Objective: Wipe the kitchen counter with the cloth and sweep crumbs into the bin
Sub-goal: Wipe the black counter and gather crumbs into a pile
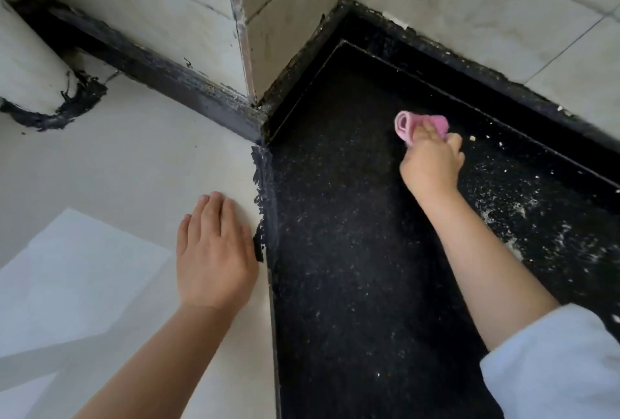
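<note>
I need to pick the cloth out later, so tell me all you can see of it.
The cloth is pink, soft-looking and bunched into a small folded wad, one rolled fold showing at its left end. The right hand grips it, covering its near side, on the black speckled counter near the back wall.

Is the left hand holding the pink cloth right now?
No, the left hand lies flat on the pale wall surface, while the right hand grips the pink cloth on the black counter.
</note>
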Motion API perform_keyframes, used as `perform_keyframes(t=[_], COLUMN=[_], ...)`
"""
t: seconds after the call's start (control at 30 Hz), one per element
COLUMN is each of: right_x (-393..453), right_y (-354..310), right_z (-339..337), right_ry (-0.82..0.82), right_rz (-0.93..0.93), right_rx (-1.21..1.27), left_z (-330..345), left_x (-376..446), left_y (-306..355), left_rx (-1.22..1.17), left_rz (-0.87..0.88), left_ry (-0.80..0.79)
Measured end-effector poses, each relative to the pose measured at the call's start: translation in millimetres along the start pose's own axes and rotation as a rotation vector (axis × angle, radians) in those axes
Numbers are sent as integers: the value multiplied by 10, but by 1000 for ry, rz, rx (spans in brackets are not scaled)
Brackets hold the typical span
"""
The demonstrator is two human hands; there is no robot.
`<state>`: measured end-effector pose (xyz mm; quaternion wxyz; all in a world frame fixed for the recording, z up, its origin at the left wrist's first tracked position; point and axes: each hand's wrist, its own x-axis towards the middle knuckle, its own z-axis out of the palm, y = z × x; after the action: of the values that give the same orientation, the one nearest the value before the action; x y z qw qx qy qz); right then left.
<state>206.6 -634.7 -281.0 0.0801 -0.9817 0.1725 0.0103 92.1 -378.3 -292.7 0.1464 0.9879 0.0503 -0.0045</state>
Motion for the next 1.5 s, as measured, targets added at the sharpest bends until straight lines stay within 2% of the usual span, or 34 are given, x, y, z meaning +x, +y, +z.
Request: perform_keyframes(t=[0.1,0.2,0.33,0.4,0.5,0.6,0.77,0.87,0.97,1.03,1.17,1.33,1.4,1.5], right_x=[-26,95,411,594,826,831,331,339,684,897,963,405,117,-76], right_y=[219,-178,-907,-1028,-843,-415,277,244,-100,-311,-253,410,657,773], right_z=[-83,-109,92,169,123,20,-121,-190,-183,-138,-97,-212,-323,-392], right_ry=[83,162,29,-14,-12,14,-4,38,19,-15,-56,-20,-53,27], right_rz=[25,-208,-423,-401,-288,-177,-92,-205,-401,-425,-304,-21,89,94], right_rx=[60,151,31,-4,27,45,26,100,36,-16,-11,44,49,61], left_z=[-94,-79,22,41,26,18,141,275,362,397,384,385,385,391], left_x=[178,368,545,581,682,788,920,969,977,983,990,972,970,968], left_y=[36,184,321,337,403,510,841,1014,1083,1090,1083,1086,1086,1082], left_rx=[5,60,114,143,161,103,4,25,97,125,130,107,94,103], left_rz=[92,244,324,350,402,428,450,457,449,453,452,423,418,416], left_ry=[40,67,39,39,42,42,57,73,51,49,34,-7,-6,-10])
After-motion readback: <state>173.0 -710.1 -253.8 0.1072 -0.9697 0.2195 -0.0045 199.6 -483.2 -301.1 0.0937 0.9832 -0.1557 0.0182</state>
